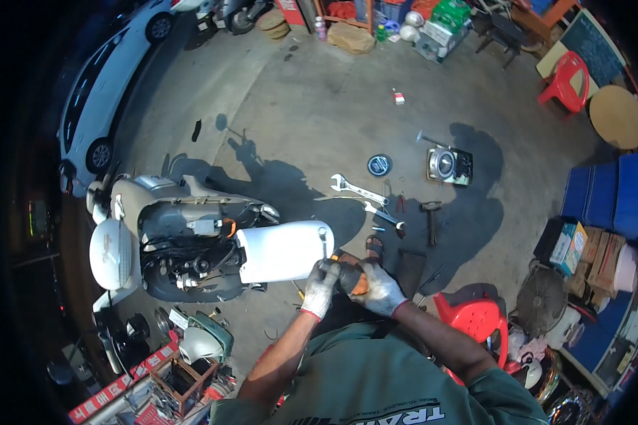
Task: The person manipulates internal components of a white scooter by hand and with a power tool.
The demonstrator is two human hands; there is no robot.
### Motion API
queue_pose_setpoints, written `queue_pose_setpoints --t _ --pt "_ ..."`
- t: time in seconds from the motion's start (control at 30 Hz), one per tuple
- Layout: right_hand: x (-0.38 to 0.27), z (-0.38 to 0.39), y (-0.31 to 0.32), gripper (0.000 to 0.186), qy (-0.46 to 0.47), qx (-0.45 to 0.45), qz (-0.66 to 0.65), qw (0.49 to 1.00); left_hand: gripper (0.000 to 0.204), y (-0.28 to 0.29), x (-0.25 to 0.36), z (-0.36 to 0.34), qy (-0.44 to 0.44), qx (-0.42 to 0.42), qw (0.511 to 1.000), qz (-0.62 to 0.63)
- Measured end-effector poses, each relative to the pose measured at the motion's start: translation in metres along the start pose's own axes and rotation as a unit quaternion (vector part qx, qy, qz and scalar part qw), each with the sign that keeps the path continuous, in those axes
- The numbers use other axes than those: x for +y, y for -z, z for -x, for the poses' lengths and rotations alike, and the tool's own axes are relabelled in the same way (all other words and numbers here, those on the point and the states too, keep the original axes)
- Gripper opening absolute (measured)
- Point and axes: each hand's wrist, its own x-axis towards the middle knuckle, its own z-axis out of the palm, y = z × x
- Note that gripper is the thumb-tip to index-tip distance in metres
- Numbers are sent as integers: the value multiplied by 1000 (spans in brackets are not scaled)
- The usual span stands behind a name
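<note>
In front of my body both gloved hands close round a dark object with orange parts (350, 273), maybe a power tool; the fingers cover much of it. My left hand (320, 289) grips its left side, beside the white scooter panel (280, 253). On the other side is my right hand (381, 290), next to the orange part. A small metal wrench (323, 241) lies on the panel's right end. The panel extends from the scooter (191, 244), whose open body shows cables and engine parts.
An adjustable wrench (360, 190), another wrench (384, 214), a hammer (431, 223) and a round tin (379, 165) lie on the concrete floor. Farther right is a portable gas stove (449, 166). Close to my right stands a red plastic chair (476, 320). A car (110, 78) is parked far left.
</note>
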Motion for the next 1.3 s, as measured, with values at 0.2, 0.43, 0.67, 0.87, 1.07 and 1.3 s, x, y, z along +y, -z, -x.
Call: queue_pose_setpoints --t 0.2,0.43,0.67,0.87,1.07,1.3 --pt "138 -42 -11 40 -95 215 -402 885 33 -6 -59 -32 10 -57 979 -195" --pt "364 -121 -5 63 -287 416 -188 842 31 64 -149 -13 239 -2 926 -294" --pt "565 -193 -15 81 -443 314 21 840 42 100 -234 6 379 21 864 -330" --pt "631 -226 -64 69 -448 193 68 870 40 70 -227 -10 378 -13 879 -291" --pt "652 -231 -89 57 -452 124 90 879 44 49 -190 -37 401 3 883 -245" --pt "597 -215 -79 44 -387 135 53 911 37 45 -170 -36 316 8 913 -256"
